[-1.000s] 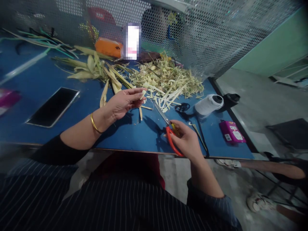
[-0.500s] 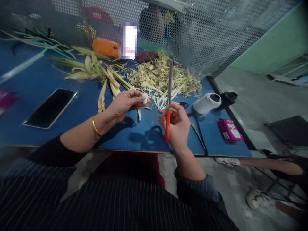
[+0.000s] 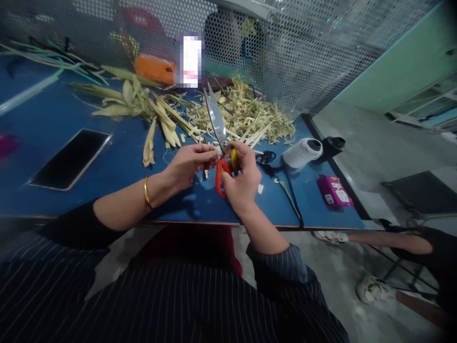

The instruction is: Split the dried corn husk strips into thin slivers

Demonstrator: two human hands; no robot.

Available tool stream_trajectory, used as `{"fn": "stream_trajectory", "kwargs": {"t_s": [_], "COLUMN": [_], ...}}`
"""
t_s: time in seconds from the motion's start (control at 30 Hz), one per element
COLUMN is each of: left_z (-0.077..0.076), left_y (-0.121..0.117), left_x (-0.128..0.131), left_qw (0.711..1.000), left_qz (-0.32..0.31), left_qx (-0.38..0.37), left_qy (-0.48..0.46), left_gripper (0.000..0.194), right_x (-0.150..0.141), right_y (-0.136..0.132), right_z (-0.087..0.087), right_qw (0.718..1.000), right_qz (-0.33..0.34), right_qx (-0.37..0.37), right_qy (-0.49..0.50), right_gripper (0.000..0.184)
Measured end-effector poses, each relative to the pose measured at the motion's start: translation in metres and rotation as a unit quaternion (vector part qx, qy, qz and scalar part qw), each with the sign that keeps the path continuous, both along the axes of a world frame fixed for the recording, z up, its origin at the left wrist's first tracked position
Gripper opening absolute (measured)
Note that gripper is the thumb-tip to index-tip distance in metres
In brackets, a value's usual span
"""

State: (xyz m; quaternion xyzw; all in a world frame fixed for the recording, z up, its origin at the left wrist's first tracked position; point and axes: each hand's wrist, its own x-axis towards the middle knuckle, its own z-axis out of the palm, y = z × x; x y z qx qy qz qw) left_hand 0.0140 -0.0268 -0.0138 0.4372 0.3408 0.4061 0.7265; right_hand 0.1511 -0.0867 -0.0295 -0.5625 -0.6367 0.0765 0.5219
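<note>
My right hand is closed round the red handles of a pair of scissors, whose long blades point up and away over the blue table. My left hand, with a gold bangle at the wrist, pinches a small pale strip of leaf right beside the scissors' pivot. The two hands touch above the table's near middle. A pile of cut pale leaf scraps lies just behind them.
Long green-yellow leaves lie at the back left, a black phone at the left. A white thread spool, small black scissors and a pink box sit right. A mesh screen stands behind. Another person's leg shows at the right.
My right hand lifted the scissors off the table and brought them left to my left hand. The blades now tilt up and left. My left hand drew slightly nearer.
</note>
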Motion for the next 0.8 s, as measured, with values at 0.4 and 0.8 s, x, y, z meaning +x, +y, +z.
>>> {"fn": "stream_trajectory", "kwargs": {"t_s": [0.4,0.8], "left_z": [-0.005,0.0029], "left_y": [0.0002,0.0029], "left_x": [-0.0023,-0.0045], "left_qw": [0.999,0.987], "left_qz": [0.03,0.026], "left_qx": [0.038,0.145], "left_qy": [0.022,0.069], "left_gripper": [0.023,0.028], "right_x": [0.0015,0.0101], "right_y": [0.0021,0.0042], "right_z": [-0.0016,0.0007], "right_qw": [0.998,0.987], "right_qz": [0.005,0.059], "right_qx": [-0.045,-0.078], "right_qy": [0.05,0.124], "right_gripper": [0.042,0.043]}}
